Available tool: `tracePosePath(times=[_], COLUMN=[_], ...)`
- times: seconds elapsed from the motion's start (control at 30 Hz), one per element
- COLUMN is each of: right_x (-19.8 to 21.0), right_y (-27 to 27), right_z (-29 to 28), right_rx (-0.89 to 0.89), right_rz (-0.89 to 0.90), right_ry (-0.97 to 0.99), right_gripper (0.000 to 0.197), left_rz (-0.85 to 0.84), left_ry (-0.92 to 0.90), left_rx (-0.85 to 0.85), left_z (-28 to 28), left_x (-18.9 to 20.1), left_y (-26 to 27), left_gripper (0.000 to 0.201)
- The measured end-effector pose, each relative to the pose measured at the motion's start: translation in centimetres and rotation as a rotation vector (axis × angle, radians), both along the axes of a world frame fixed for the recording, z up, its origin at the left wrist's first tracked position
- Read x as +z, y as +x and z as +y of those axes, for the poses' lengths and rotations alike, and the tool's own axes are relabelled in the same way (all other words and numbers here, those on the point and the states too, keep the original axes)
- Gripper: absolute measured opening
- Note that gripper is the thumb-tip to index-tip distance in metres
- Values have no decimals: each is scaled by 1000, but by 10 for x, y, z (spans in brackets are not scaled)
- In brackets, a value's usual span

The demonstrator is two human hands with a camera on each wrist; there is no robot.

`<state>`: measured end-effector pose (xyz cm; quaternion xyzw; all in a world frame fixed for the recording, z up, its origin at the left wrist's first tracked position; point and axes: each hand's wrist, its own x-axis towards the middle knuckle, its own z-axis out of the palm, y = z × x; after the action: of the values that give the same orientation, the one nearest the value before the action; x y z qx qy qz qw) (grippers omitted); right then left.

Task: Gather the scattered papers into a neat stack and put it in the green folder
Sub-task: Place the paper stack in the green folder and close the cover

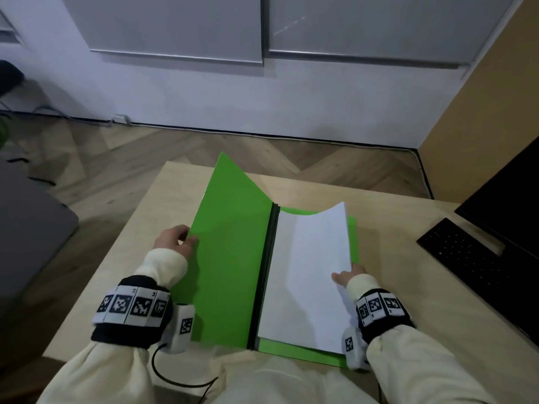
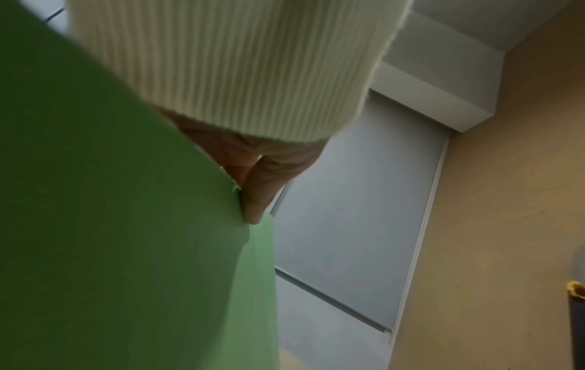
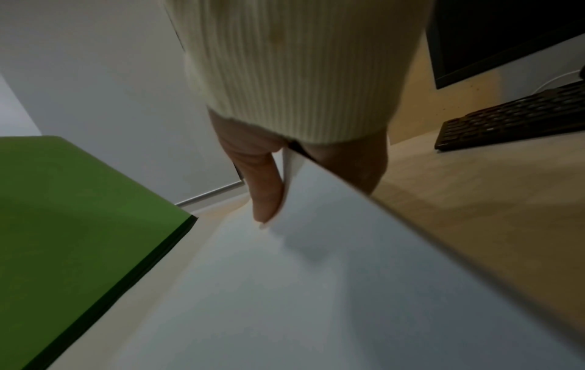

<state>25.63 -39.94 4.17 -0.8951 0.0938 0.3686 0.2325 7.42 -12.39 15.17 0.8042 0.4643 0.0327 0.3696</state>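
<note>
The green folder (image 1: pixel 233 246) lies open on the wooden desk (image 1: pixel 151 228), dark spine in the middle. Its left cover is tilted up, and my left hand (image 1: pixel 178 239) pinches that cover's outer edge; the left wrist view shows my thumb against the green folder (image 2: pixel 110 225). A white paper stack (image 1: pixel 309 272) rests on the folder's right half, its right side curled upward. My right hand (image 1: pixel 348 274) grips the stack's right edge, thumb on top. In the right wrist view my right hand (image 3: pixel 269 197) presses its thumb on the paper stack (image 3: pixel 285 300) beside the green folder (image 3: pixel 72 212).
A black keyboard (image 1: pixel 478 258) and a dark monitor (image 1: pixel 504 199) stand at the desk's right. A grey seat (image 1: pixel 29 228) sits left of the desk. Parquet floor (image 1: pixel 145 153) and a white wall lie beyond the far edge.
</note>
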Motion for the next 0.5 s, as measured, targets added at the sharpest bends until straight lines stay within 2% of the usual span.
tracePosePath(times=[0.1,0.2,0.33,0.5], right_x=[-3,-5,-9,-3], right_y=[-1,-1,-7,-10], right_z=[5,3,-4,-15], right_rx=[-33,-61,-88,-50], right_rz=[0,23,-54,-32], right_ry=[41,67,-76,-74], right_gripper=[58,60,54,55], left_rz=[-37,-2,83,139], left_ry=[-26,-79,-99,-145], left_rx=[23,-62,-158,-211], left_z=[-3,-9,-16,-18], left_x=[3,12,25,37], left_y=[0,3,1,-9], left_gripper=[22,25,35,44])
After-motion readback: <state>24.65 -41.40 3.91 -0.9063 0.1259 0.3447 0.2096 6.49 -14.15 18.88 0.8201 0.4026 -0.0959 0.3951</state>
